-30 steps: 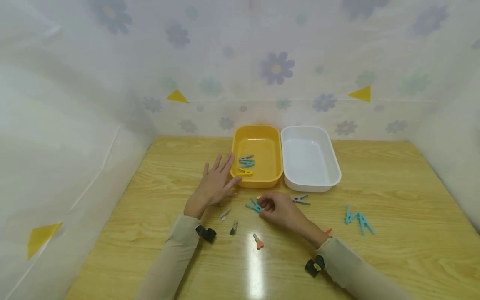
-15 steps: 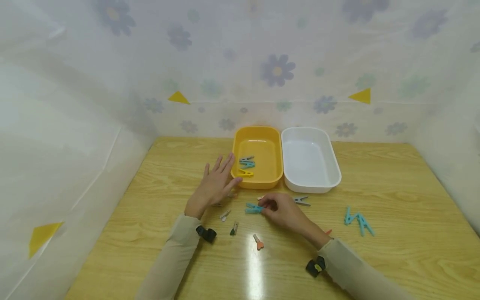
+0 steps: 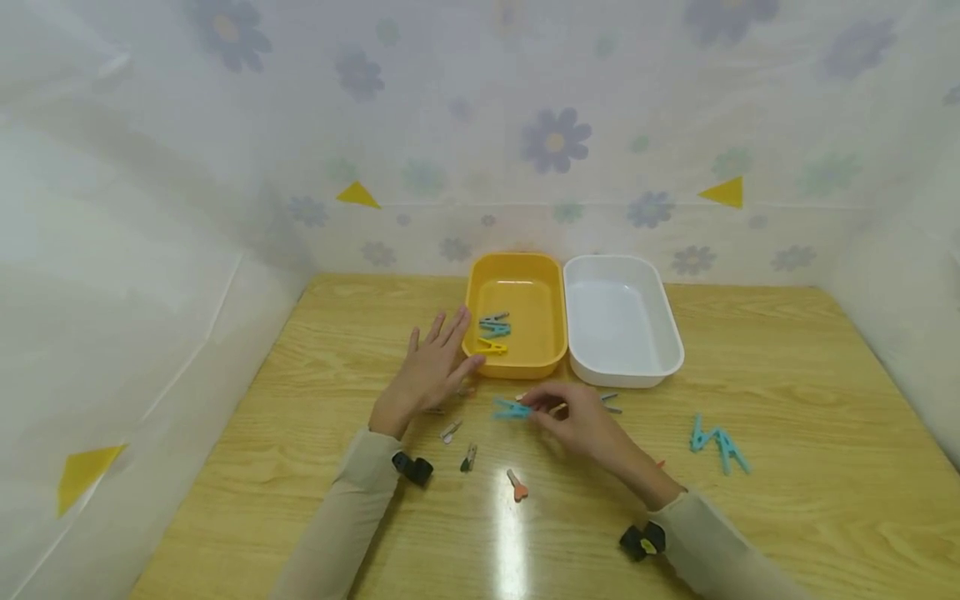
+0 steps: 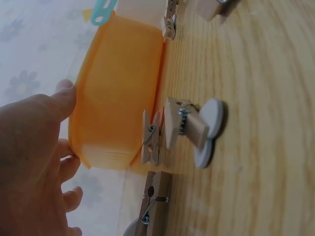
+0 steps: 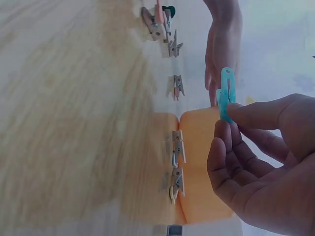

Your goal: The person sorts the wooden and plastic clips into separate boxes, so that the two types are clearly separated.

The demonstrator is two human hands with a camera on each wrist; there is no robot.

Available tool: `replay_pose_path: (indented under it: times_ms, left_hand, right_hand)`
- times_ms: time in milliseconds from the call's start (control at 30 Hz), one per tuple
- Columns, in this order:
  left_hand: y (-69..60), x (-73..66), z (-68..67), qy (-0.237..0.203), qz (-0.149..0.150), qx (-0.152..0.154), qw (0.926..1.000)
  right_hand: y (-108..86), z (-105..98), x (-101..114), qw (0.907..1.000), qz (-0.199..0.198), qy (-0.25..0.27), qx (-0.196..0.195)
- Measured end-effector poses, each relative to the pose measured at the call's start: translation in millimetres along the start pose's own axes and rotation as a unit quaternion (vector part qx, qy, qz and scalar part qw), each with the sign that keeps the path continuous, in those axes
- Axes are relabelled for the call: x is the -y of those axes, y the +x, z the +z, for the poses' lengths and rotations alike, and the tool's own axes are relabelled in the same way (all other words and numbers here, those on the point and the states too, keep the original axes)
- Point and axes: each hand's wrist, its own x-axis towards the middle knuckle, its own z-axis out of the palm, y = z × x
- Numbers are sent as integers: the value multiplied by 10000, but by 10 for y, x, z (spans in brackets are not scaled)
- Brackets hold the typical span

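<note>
My right hand (image 3: 585, 421) pinches a teal plastic clothespin (image 3: 512, 409) between thumb and fingertips, raised above the table in front of the yellow tray (image 3: 525, 370). The right wrist view shows the same clothespin (image 5: 226, 93) held near one end. With its fingers spread, my left hand (image 3: 427, 375) rests against the tray's left rim. Inside the tray lie a yellow clothespin (image 3: 492, 347), a teal one (image 3: 496, 331) and a grey one (image 3: 492, 317). Small wooden clothespins lie below the left hand, among them one with a white end (image 4: 211, 120).
A white tray (image 3: 626, 377) stands against the yellow one's right side. Two teal clothespins (image 3: 726, 448) lie to the right, and a grey clothespin (image 3: 611, 402) is partly covered by the right hand. Nearer me are a clothespin with an orange heart (image 3: 519, 492) and one with green (image 3: 468, 458).
My right hand has turned the teal clothespin level, lifted it slightly and shifted a little to the right. The left hand stays at the tray rim.
</note>
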Motion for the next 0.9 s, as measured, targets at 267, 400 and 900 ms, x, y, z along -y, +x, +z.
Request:
replay_pose_path:
  times_ms: [267, 400, 900]
  left_hand:
    - [-2, -12, -16, -6, 28, -41, 10000]
    - [-12, -12, 2, 19, 11, 5, 10000]
    - [29, 34, 15, 14, 48, -1, 10000]
  right_hand:
    - [18, -103, 18, 9988, -329, 193, -301]
    - [-3, -165, 26, 9985, -329, 328, -304]
    - [22, -442, 16, 9956, -457, 370, -733]
